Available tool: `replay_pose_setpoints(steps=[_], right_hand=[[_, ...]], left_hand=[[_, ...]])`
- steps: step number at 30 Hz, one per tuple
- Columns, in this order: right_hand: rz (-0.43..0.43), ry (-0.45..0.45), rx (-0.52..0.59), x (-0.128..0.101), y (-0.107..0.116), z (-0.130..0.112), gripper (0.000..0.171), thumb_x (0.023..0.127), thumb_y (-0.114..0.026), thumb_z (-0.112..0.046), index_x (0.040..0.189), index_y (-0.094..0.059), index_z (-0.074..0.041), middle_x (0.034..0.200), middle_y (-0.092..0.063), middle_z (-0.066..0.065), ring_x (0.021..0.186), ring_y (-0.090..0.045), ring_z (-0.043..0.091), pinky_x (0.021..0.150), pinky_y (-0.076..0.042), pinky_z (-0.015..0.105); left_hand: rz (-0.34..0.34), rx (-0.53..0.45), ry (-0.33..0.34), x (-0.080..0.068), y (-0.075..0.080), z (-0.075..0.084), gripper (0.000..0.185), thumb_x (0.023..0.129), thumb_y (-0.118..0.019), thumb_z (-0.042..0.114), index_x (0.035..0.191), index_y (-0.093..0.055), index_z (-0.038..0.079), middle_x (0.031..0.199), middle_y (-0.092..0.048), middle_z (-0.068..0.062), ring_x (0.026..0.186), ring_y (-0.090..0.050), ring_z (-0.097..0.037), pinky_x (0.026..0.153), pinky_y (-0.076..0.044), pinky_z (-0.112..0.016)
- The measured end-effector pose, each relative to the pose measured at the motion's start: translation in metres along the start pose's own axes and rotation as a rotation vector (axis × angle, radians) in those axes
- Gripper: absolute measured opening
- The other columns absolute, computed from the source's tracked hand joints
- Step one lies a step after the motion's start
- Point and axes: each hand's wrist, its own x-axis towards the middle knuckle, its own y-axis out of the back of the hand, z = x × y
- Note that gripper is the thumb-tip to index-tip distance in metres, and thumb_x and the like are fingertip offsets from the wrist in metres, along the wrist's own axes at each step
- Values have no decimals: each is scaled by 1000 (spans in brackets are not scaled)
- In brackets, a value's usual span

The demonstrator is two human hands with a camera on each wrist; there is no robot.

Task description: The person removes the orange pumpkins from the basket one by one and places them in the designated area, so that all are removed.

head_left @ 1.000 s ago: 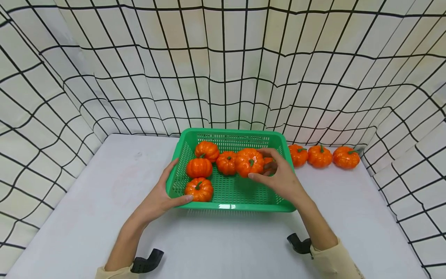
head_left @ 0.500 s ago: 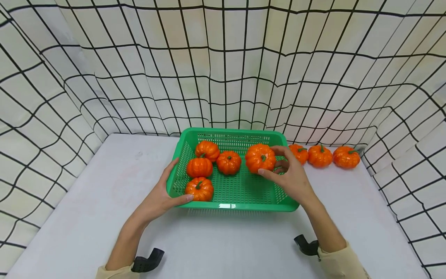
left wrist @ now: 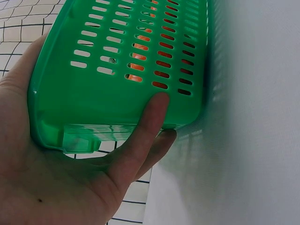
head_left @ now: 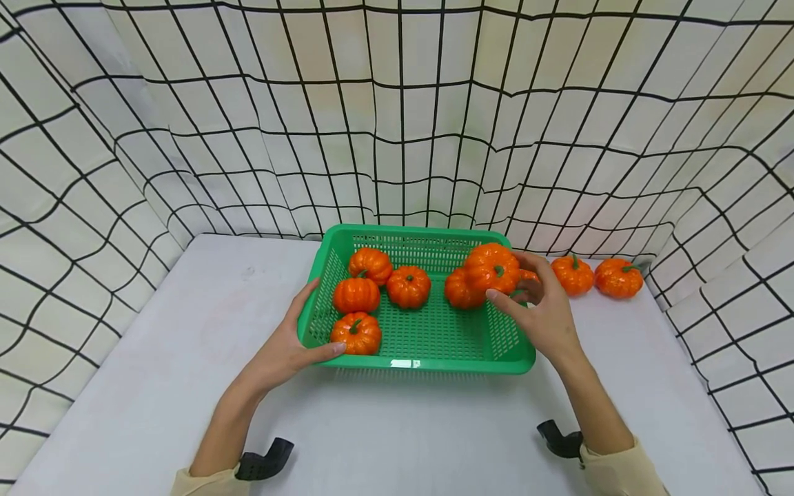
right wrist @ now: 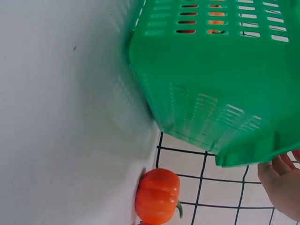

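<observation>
Head view: your right hand (head_left: 546,310) has carried the gripped pumpkin (head_left: 492,268) rightward to the basket's (head_left: 409,363) right rim. Left wrist view: your left hand (left wrist: 70,173) unchanged, fingers wrapped round the basket corner. Right wrist view: fingertips only.

This looks like a staged recording booth rather than a lived-in room. A pale cloth printed with a black grid (head_left: 397,124) hangs loosely on three sides, its lines sagging and warping, and closes off everything behind. Inside stands one plain white counter (head_left: 155,358) bearing only props: a green plastic basket (head_left: 409,362) and glossy, identical toy pumpkins (head_left: 618,277). The person's wrists carry black camera mounts (head_left: 263,463)
</observation>
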Motion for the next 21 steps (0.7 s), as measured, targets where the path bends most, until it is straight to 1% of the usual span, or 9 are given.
replay_pose_setpoints(steps=[2, 7, 12, 16, 21], right_hand=[[19, 4, 2, -1, 2, 1, 69, 92, -81, -23, 152, -48, -19, 149, -55, 2, 105, -63, 6, 85, -52, 13], [59, -10, -8, -7, 8, 5, 69, 93, -80, -22, 153, -47, -19, 145, -56, 5, 104, -62, 6, 87, -51, 12], [88, -13, -3, -9, 14, 9, 67, 94, -79, -21, 153, -47, -18, 141, -57, 6, 101, -64, 4, 85, -52, 10], [129, -34, -35, -10, 20, 10, 68, 94, -79, -24, 153, -47, -19, 139, -58, 4, 100, -63, 3, 83, -51, 10], [186, -82, -91, -13, 28, 12, 70, 93, -80, -27, 154, -47, -20, 145, -56, 5, 101, -60, -1, 81, -49, 8]], left_hand=[[-1, -4, 0, 0, 0, 0, 114, 87, -83, 37, 165, -1, 46, 176, -9, -15, 153, -30, -43, 115, -37, -69], [-8, -18, -6, 0, -2, 0, 113, 88, -83, 37, 166, -1, 44, 176, -10, -13, 154, -30, -42, 116, -36, -68], [-6, -18, -10, -1, -1, 0, 113, 88, -83, 37, 166, -2, 45, 176, -11, -14, 153, -31, -42, 116, -36, -69], [-4, -17, -10, 0, -1, 0, 113, 88, -83, 36, 166, -1, 45, 176, -10, -14, 154, -30, -42, 116, -36, -69], [1, -21, -4, 1, -2, -2, 113, 87, -83, 37, 165, -3, 46, 176, -11, -11, 154, -30, -41, 116, -35, -69]])
